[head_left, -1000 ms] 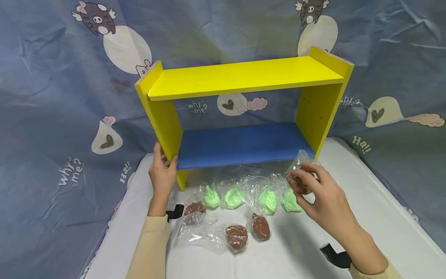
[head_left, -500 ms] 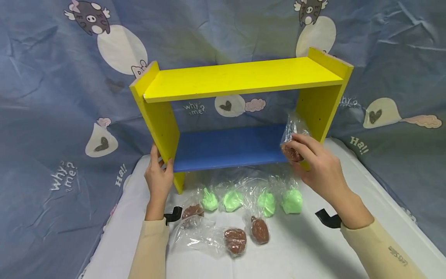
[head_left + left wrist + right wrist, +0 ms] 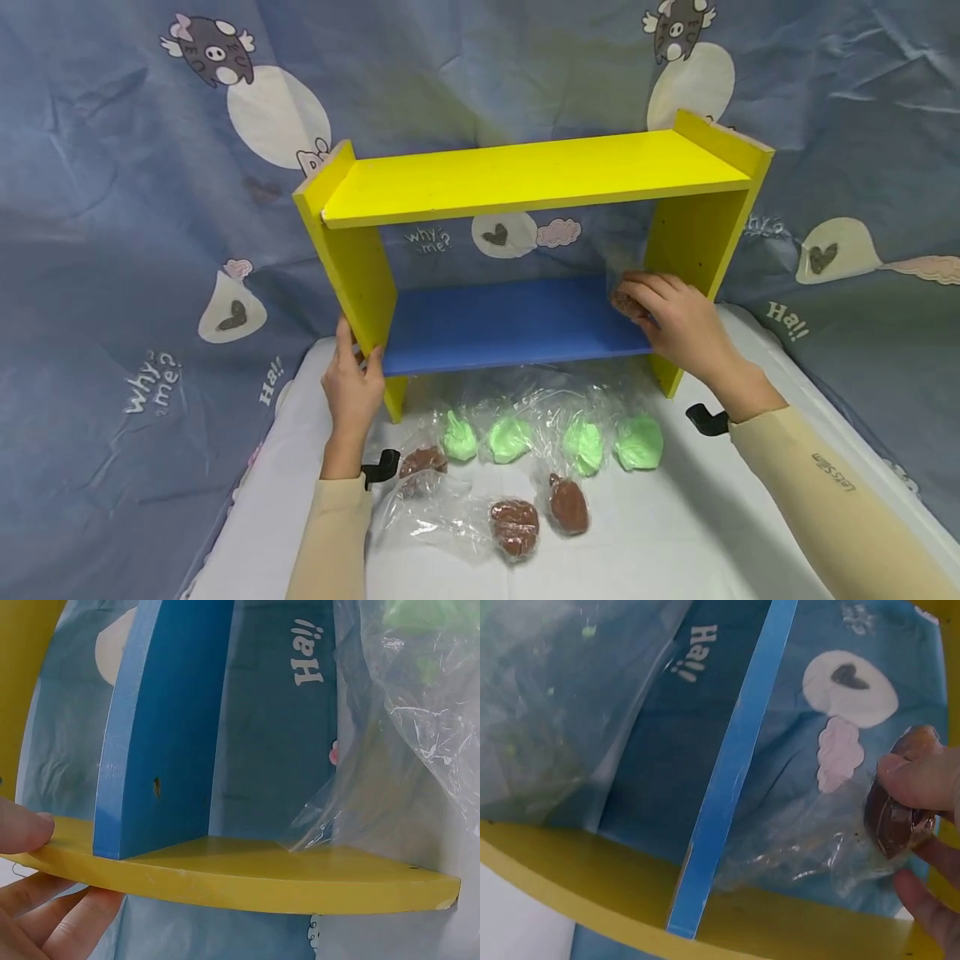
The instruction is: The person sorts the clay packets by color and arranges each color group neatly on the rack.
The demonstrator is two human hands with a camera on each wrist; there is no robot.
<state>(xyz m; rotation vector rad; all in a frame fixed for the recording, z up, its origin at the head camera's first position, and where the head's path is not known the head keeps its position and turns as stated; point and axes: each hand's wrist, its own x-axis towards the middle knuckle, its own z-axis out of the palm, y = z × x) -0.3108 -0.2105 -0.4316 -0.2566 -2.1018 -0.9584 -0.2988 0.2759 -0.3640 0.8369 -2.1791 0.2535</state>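
Note:
A small yellow shelf unit with a blue lower board stands on a white-covered table. My left hand grips its left side panel, thumb on the inner face and fingers outside. At the right end of the blue board, my right hand pinches a brown clay-like lump in a clear plastic bag. The lump is above the board, close to the right side panel. Whether it touches the board I cannot tell.
Below the blue board lies a row of bagged light green lumps. Bagged brown lumps lie nearer me: one at left, one mid-front, one right of it. Behind the shelf hangs a blue patterned cloth.
My right hand has carried the bagged brown lump up from in front of the shelf and in over the blue board. My left hand keeps its hold on the side panel.

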